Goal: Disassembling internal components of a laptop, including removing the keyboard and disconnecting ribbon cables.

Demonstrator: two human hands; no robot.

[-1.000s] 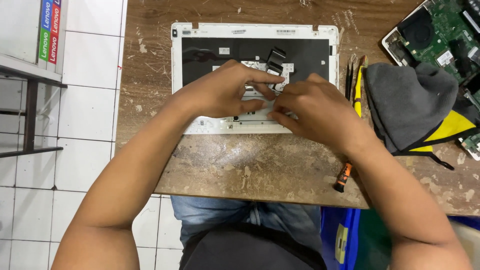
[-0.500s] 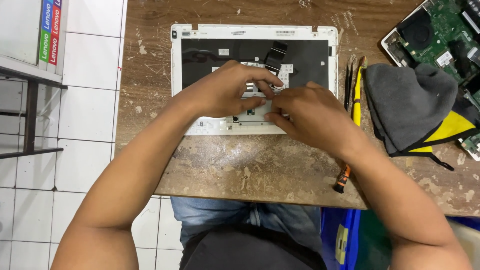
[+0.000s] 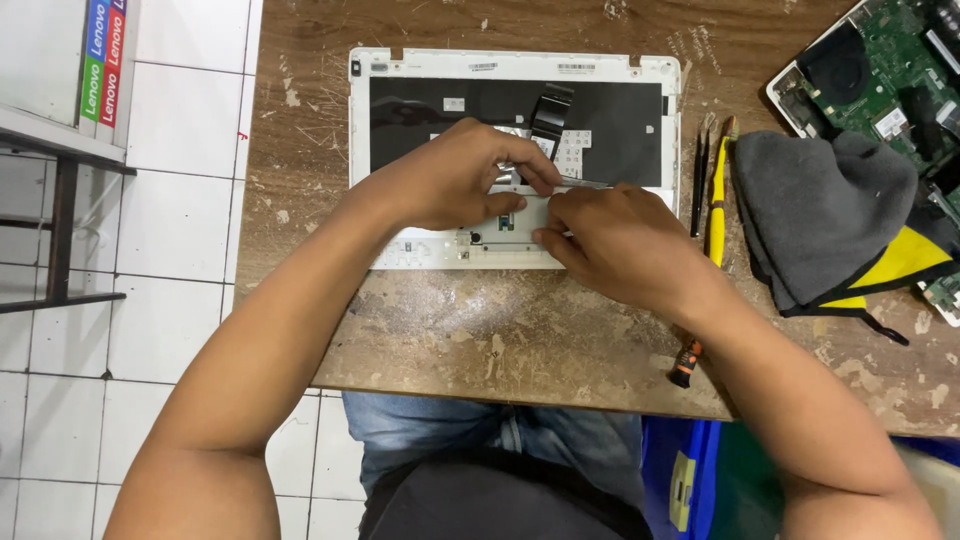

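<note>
A white laptop top cover (image 3: 400,70) lies face down on the worn wooden table (image 3: 480,330), its black keyboard backing (image 3: 430,110) and a black ribbon cable (image 3: 550,110) showing. My left hand (image 3: 450,185) rests on the cover's middle, with fingertips pinched at the pale touchpad board (image 3: 510,220). My right hand (image 3: 620,245) sits just right of it, curled around a thin silver tool (image 3: 590,184) that points at my left fingertips. Its fingers touch the board's right end.
Black tweezers (image 3: 697,185) and a yellow-handled tool (image 3: 716,200) lie right of the cover, and a small screwdriver (image 3: 686,362) by the table's near edge. A grey and yellow cloth (image 3: 830,220) and a green circuit board (image 3: 880,70) sit far right. White tiled floor lies to the left.
My right hand's fingertips have slid a little nearer, toward the cover's front edge. My left hand has barely shifted.
</note>
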